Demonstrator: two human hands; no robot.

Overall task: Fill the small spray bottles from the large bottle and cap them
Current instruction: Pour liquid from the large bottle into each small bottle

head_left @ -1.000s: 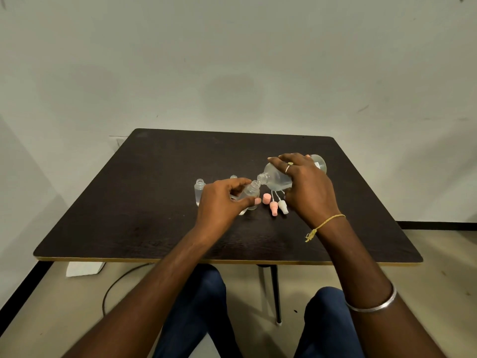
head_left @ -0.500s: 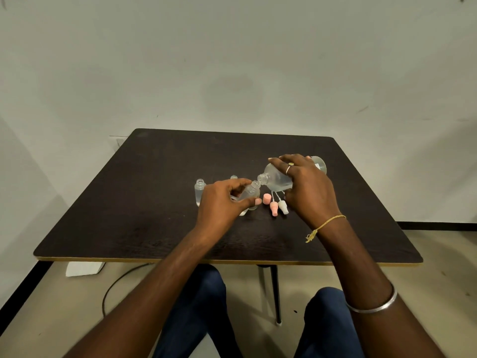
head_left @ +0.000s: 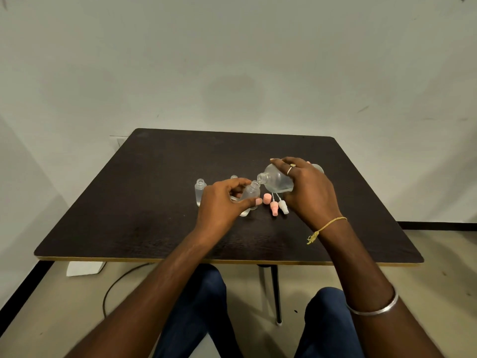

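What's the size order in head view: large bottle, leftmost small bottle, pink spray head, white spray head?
1. large bottle
2. leftmost small bottle
3. pink spray head and white spray head: they look alike, so not ranked.

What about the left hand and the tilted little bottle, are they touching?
Touching. The head view shows the left hand gripping the small bottle, with thumb and fingers curled round its body.

large bottle tilted over table, mouth at small bottle just left of it, second small bottle upright farther left, spray caps on table under large bottle
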